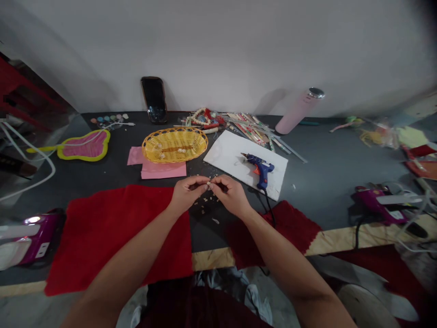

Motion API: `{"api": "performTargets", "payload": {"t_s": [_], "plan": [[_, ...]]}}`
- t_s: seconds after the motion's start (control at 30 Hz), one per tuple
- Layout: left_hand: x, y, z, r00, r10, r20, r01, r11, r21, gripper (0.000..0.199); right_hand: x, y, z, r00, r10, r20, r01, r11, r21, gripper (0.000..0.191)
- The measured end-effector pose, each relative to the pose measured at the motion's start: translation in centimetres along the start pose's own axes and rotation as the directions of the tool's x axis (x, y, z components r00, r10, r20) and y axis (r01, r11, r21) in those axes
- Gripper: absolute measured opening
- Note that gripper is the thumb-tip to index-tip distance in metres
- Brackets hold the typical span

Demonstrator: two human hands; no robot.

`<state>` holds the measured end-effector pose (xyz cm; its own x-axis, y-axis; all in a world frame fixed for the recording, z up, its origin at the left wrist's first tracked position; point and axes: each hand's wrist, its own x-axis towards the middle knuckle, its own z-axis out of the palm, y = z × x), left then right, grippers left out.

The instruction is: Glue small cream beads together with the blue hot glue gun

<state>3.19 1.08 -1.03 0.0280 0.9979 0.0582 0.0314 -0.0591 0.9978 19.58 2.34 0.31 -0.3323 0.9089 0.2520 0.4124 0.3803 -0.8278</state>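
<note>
At the middle of the table, my left hand (pixel 186 193) and my right hand (pixel 231 195) meet with their fingertips almost together. Both pinch one small pale piece (pixel 209 183), too tiny to name its kind. Below the fingers, small pale crumbs (pixel 205 199) are scattered on the dark tabletop. Just beyond my left hand is a yellow woven basket (pixel 174 157) with a brown stick and a few small pale bits in it. To the right of my right hand a blue glue gun (pixel 262 172) lies on a white board (pixel 221 152).
Red cloth (pixel 126 232) lies under my left forearm, dark red cloth (pixel 293 225) by my right. Pink paper (pixel 164 171) sits beneath the basket. A phone (pixel 154 100) and a pink bottle (pixel 297 111) lean at the wall. Purple devices (pixel 382 205) stand at both sides.
</note>
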Motion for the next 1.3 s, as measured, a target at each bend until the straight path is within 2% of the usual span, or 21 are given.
{"api": "performTargets", "payload": {"t_s": [0.1,0.17,0.37,0.6,0.9,1.13,1.3], "plan": [[0.08,0.14,-0.20,0.999,-0.044,0.027,0.046,0.996,-0.076,0.037,0.03,0.04,-0.15,1.000,-0.002,-0.010,0.002,1.000,-0.001,0.015],[0.14,0.11,-0.37,0.999,-0.048,0.015,0.049,0.994,-0.099,0.034,0.06,-0.02,-0.26,1.000,-0.011,-0.020,0.011,1.000,-0.002,0.015],[0.13,0.11,-0.42,1.000,-0.008,0.007,0.008,1.000,0.018,0.019,0.08,-0.14,-0.31,0.999,-0.024,0.021,0.024,1.000,0.005,0.013],[0.01,0.10,-0.20,0.999,-0.032,-0.036,0.034,0.997,0.069,0.018,0.02,0.10,-0.23,0.999,-0.029,0.031,0.029,1.000,-0.003,0.014],[-0.07,0.13,-0.32,0.999,-0.038,-0.027,0.040,0.997,0.069,0.018,0.08,0.23,-0.26,0.997,-0.072,0.035,0.072,0.997,0.007,0.011],[0.11,0.01,-0.51,0.994,-0.078,0.074,0.087,0.988,-0.127,0.031,0.13,0.29,-0.78,0.978,-0.198,0.071,0.201,0.978,-0.047,0.013],[0.17,0.09,-0.57,0.991,-0.109,0.079,0.121,0.978,-0.172,0.029,0.03,0.36,-0.77,0.966,-0.234,0.107,0.243,0.968,-0.070,0.013]]}}
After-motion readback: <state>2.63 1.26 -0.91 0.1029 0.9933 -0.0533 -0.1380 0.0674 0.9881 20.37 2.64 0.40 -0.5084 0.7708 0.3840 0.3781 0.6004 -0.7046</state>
